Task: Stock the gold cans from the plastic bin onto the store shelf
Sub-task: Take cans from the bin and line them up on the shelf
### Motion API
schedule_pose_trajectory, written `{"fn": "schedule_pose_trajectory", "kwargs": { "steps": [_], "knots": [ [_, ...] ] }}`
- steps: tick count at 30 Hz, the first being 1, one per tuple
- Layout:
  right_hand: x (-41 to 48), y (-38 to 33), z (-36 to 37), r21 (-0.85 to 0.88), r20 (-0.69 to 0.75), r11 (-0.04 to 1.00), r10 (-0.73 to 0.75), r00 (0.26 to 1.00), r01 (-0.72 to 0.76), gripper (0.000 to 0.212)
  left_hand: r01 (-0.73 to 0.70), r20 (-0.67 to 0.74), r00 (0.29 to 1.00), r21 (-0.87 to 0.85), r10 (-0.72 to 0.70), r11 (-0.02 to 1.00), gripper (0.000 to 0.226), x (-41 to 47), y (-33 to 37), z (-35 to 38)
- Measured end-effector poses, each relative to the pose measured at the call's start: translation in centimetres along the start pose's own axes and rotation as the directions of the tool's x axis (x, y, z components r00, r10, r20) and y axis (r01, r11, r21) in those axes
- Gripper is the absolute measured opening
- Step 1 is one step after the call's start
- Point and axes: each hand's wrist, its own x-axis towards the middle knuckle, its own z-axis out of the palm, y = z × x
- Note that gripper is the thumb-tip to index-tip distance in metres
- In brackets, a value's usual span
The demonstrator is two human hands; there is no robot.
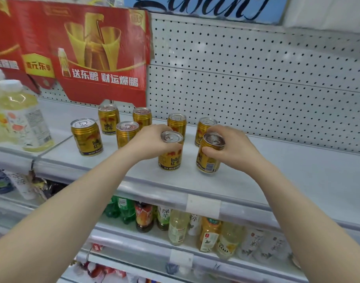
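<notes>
The left hand (pixel 152 142) is curled round the upper body of a gold Red Bull can, the left-hand can (pixel 170 158). This can is held upright, with its base on or just above the white store shelf (pixel 297 180); whether it touches cannot be told. The right hand (pixel 234 148) is wrapped round a second gold can, the right-hand can (pixel 208 160). This one is tilted, its top leaning away to the right and only its lower edge near the shelf.

The two held cans are just beside each other at the front of the shelf. Behind them, six more gold cans (pixel 86 136) are stood in loose rows, two of them close behind the hands. A perforated back panel (pixel 256 78) and a red cardboard display (pixel 83 48) are seen at the rear. The plastic bin is not in view.

The placing step appears to be in hand. It would be done well if the tilted can is brought upright before release, both bases are set flat, the labels are turned forward, and a gap is kept from the rear cans so that none is knocked.
</notes>
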Motion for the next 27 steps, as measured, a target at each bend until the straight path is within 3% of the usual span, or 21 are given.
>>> {"fn": "schedule_pose_trajectory", "kwargs": {
  "steps": [4, 8, 15, 18, 22, 27],
  "knots": [
    [1.0, 0.0, 0.8, -0.023, 0.024, 1.000, -0.021, 0.999, 0.022, 0.048, -0.035, 0.029, 0.999, 0.040, 0.034, 0.999, 0.059, 0.1, 0.2, -0.3],
    [1.3, 0.3, 1.6, -0.074, 0.033, 0.997, -0.030, 0.999, 0.032, 0.050, -0.082, 0.040, 0.996, 0.128, 0.077, 0.988, 0.068, 0.0, -0.2, -0.2],
    [0.9, -0.1, 1.9, -0.228, 0.047, 0.971, -0.066, 0.997, 0.075, 0.049, -0.140, -0.013, 0.989, 0.208, 0.146, 0.968, 0.071, -0.8, -0.4, 0.0],
    [0.3, -0.4, 1.6, -0.296, 0.074, 0.952, -0.061, 0.995, 0.080, 0.058, -0.168, -0.040, 0.982, 0.263, 0.185, 0.950, 0.070, -1.3, -0.5, 0.0],
    [-1.6, -1.2, 0.8, -0.370, 0.088, 0.925, -0.057, 0.995, 0.085, 0.074, -0.263, -0.085, 0.943, 0.407, 0.323, 0.875, 0.067, -2.3, -0.3, -0.3],
    [-6.7, -2.4, -0.5, -0.500, -0.011, 0.859, -0.136, 0.991, 0.113, 0.072, -0.405, -0.100, 0.859, 0.466, 0.502, 0.786, 0.057, -5.8, 1.0, 0.1]
  ]
}}
